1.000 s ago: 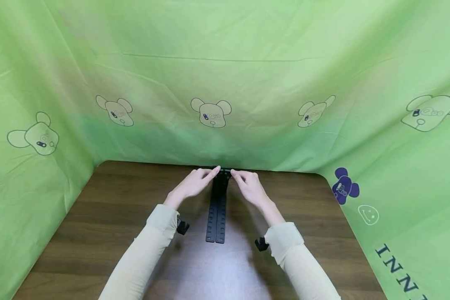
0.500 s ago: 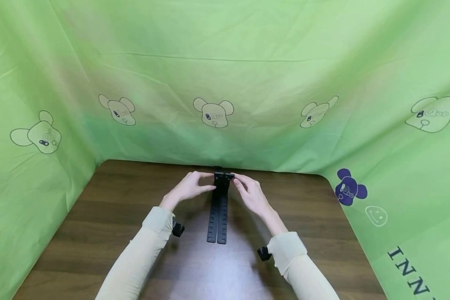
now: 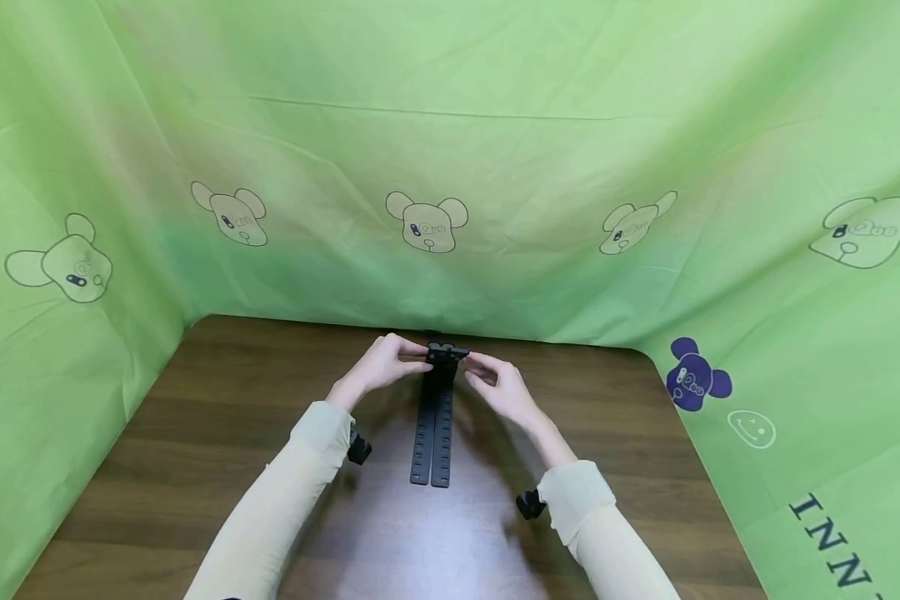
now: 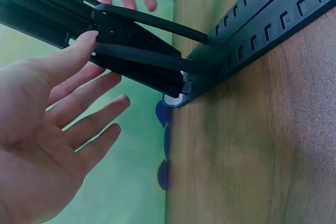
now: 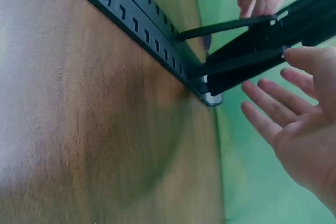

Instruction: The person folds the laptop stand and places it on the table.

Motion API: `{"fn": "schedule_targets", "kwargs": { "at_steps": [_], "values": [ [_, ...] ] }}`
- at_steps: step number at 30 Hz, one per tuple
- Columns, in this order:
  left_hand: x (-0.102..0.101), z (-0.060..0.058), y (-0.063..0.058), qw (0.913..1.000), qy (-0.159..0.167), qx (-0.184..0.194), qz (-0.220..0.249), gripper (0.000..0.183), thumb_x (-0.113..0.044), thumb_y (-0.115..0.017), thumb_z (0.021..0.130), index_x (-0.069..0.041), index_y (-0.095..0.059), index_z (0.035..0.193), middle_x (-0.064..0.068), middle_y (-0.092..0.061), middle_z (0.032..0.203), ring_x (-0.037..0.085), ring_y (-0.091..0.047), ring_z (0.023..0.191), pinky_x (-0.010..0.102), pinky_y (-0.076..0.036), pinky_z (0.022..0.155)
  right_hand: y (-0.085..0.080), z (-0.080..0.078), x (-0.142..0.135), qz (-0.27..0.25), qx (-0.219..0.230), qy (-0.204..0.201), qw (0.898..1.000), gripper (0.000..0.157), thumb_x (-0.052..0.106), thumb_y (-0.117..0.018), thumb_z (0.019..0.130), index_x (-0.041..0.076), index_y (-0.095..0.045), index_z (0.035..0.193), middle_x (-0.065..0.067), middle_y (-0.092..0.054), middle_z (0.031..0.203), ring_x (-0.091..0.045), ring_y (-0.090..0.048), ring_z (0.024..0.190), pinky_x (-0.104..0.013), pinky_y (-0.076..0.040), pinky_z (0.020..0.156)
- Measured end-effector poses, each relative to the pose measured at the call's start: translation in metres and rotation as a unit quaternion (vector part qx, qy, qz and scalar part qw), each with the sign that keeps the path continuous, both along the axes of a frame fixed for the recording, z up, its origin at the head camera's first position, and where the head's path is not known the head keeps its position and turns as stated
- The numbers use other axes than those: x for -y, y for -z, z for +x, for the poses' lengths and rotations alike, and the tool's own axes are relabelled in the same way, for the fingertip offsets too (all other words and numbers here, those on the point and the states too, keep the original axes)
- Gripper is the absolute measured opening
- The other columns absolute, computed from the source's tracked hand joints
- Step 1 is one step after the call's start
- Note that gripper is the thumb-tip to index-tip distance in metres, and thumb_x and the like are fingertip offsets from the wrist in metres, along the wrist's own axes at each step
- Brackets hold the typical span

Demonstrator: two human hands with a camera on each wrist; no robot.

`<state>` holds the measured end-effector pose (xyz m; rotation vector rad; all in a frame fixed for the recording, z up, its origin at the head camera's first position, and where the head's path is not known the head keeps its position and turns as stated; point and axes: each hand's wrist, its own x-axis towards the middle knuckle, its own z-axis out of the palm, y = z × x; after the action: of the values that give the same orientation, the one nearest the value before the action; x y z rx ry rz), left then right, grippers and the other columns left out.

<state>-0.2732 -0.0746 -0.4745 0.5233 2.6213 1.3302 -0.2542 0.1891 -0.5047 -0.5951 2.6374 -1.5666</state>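
A black folding laptop stand (image 3: 441,446) lies near the table's far edge, its two notched rails (image 4: 283,19) flat and side by side, pointing towards me. Its upper panel (image 4: 47,11) is raised at an angle, with two struts (image 4: 152,22) running down to the rails. My left hand (image 3: 378,364) holds the panel's left edge, thumb on the near face and fingers behind. At the opposite edge, my right hand (image 3: 506,393) pinches the panel, its thumb at the edge in the right wrist view and its other fingers spread.
The brown wooden table (image 3: 232,467) surrounds the stand. A green cloth (image 3: 322,250) with printed bear heads hangs at the back and both sides, close behind the stand. Black cameras (image 3: 529,504) sit on both wrists.
My left hand has gone from the top of the stand to its left edge, thumb lower. The right hand has shifted slightly to the right edge. The panel's top shows more plainly.
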Motion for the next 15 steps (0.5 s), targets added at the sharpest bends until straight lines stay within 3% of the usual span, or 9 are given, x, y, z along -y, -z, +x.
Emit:
{"fn": "schedule_targets", "kwargs": {
  "at_steps": [7,11,15],
  "values": [
    [0.000,-0.008,0.012,0.9996,-0.008,0.020,0.017,0.037,-0.021,-0.083,0.100,-0.004,-0.079,0.133,0.014,-0.078,0.134,0.033,-0.069,0.138,0.049,-0.056,0.118,0.008,-0.013,0.000,-0.073,0.076,-0.021,0.994,0.040,-0.011,-0.066,0.102,-0.022,-0.060,0.140,-0.042,-0.063,0.141,-0.057,-0.063,0.135,-0.021,-0.060,0.104],
    [0.000,-0.012,0.015,0.9992,-0.019,0.024,0.025,0.036,-0.021,-0.084,0.099,-0.004,-0.080,0.130,0.015,-0.079,0.132,0.034,-0.070,0.136,0.050,-0.056,0.117,0.006,-0.019,0.005,-0.083,0.083,-0.018,0.993,0.039,-0.010,-0.069,0.100,-0.020,-0.063,0.138,-0.042,-0.064,0.139,-0.058,-0.065,0.132,-0.019,-0.061,0.100],
    [-0.001,-0.014,0.015,0.9992,-0.023,0.026,0.021,0.037,-0.024,-0.085,0.099,-0.004,-0.080,0.130,0.014,-0.079,0.131,0.034,-0.070,0.136,0.050,-0.056,0.117,0.005,-0.024,0.011,-0.058,0.074,0.001,0.996,0.035,-0.006,-0.073,0.100,-0.016,-0.069,0.133,-0.036,-0.071,0.134,-0.051,-0.071,0.128,-0.018,-0.061,0.098]
  ]
}}
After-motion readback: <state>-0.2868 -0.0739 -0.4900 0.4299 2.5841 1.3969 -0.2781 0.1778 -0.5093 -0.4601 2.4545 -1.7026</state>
